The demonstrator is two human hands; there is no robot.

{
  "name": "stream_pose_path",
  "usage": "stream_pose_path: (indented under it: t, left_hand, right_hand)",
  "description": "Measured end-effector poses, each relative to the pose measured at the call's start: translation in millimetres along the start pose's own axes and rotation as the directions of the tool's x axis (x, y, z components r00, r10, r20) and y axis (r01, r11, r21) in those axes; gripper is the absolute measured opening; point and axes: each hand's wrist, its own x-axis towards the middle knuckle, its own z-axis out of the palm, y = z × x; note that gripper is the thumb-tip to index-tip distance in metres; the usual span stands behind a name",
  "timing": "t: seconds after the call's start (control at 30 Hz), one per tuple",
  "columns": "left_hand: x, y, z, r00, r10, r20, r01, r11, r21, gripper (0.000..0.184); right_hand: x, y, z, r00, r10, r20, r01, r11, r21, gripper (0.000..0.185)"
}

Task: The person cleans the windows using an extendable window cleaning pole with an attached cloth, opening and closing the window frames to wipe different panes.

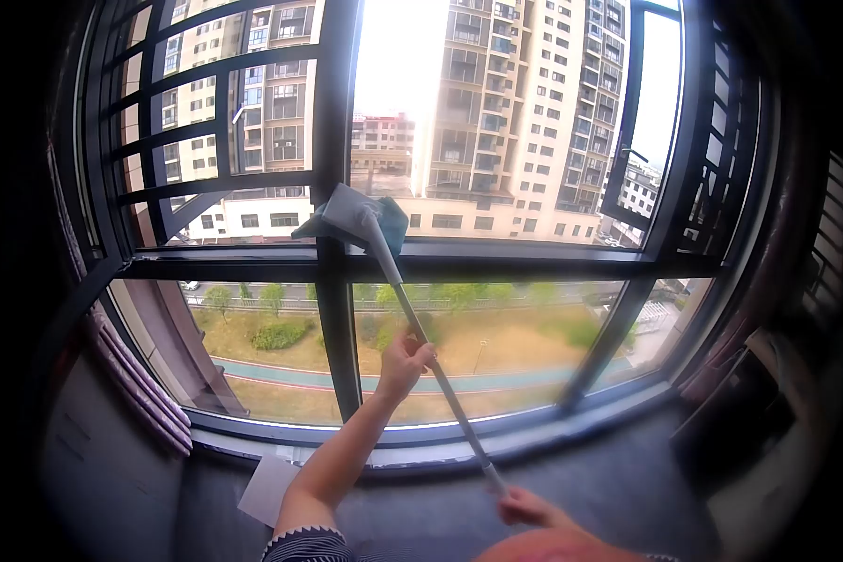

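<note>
My left hand (pixel 403 365) is holding the middle of the stick (pixel 452 398) with curled fingers, and my right hand (pixel 526 507) is gripping its near end. The mop head (pixel 348 212) is sitting far off, by the dark window bar (pixel 333 112). Its green cloth (pixel 392 225) is sticking out, so twisting could be making it catch and slip off.

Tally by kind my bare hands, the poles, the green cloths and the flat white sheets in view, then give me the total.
Hands: 2, left hand and right hand
Poles: 1, the grey pole
Cloths: 1, the green cloth
Sheets: 1, the white sheet
Total: 5
</note>
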Motion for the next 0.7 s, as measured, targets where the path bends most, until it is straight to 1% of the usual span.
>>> stream_pose_path:
  t: [0.1,0.2,0.27,0.3,0.4,0.5,0.6,0.63,0.7]
  left_hand:
    - [-1,6,-15,0.998,0.001,0.058,0.000,1.000,-0.026,0.029]
    - [-6,2,-26,0.993,-0.017,0.117,0.021,0.999,-0.032,0.029]
    - [-8,1,-31,0.989,-0.048,0.138,0.056,0.997,-0.058,0.028]
    - [-7,1,-32,0.986,-0.024,0.167,0.033,0.998,-0.054,0.029]
    - [-7,8,-39,0.979,0.026,0.203,-0.020,0.999,-0.033,0.028]
    - [-5,29,-48,0.961,0.137,0.239,-0.107,0.985,-0.133,0.033]
    - [9,48,-62,0.943,0.163,0.291,-0.109,0.975,-0.193,0.039]
    - [16,48,-67,0.939,0.203,0.278,-0.137,0.961,-0.238,0.038]
    - [30,48,-78,0.949,0.185,0.254,-0.120,0.960,-0.252,0.036]
  right_hand:
    - [10,3,28,0.992,0.105,-0.066,-0.101,0.993,0.067,0.042]
    - [19,13,43,0.986,0.102,-0.135,-0.103,0.995,-0.004,0.038]
    - [24,17,54,0.957,0.120,-0.265,-0.142,0.988,-0.063,0.033]
    - [27,19,61,0.937,0.136,-0.322,-0.174,0.980,-0.091,0.031]
    - [39,24,72,0.906,0.055,-0.419,-0.112,0.987,-0.113,0.026]
    - [58,15,85,0.863,-0.042,-0.503,-0.047,0.985,-0.163,0.022]
    - [91,10,80,0.833,-0.154,-0.531,0.010,0.965,-0.263,0.017]
    - [100,6,80,0.829,-0.190,-0.526,0.045,0.960,-0.276,0.015]
    - [116,-7,85,0.819,-0.266,-0.508,0.119,0.946,-0.303,0.013]
